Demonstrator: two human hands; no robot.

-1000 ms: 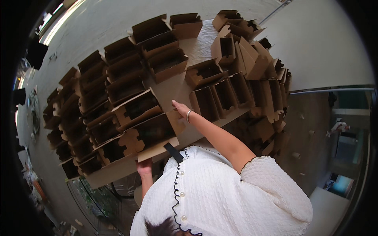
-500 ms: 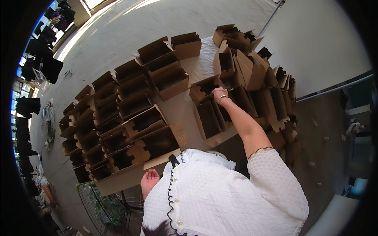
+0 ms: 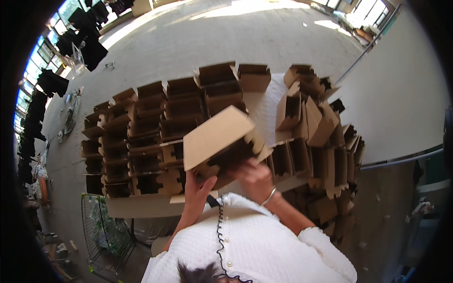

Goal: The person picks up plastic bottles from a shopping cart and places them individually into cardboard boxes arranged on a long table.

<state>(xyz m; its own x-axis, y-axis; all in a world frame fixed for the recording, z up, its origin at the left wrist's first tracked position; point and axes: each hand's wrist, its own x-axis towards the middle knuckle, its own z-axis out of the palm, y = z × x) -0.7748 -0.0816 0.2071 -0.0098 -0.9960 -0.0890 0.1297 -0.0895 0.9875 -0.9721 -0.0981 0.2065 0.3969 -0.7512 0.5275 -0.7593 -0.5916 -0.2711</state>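
An open brown cardboard box (image 3: 219,134) is tilted up in front of my chest, its plain lid panel towards the top and notched flaps on its right. My left hand (image 3: 196,192) grips its lower left corner, thumb out to the side and the fingertips partly hidden by the box. Under the lower right edge is my right hand (image 3: 257,179), slightly smeared by motion, its fingers curled against the cardboard. Just beyond the held box stand rows of similar open boxes (image 3: 181,106) on the table.
More open boxes (image 3: 321,122) crowd the table's right side, some leaning. A white sheet (image 3: 275,92) lies between the groups. At the lower left stands a wire cart (image 3: 101,226) with green contents. A large pale panel (image 3: 401,94) rises at the right, and further boxes (image 3: 325,207) sit below the table.
My right hand has come back from the right-hand boxes towards my chest with a box. My left hand, earlier palm up and empty, has risen to grip it. The view has tilted up.
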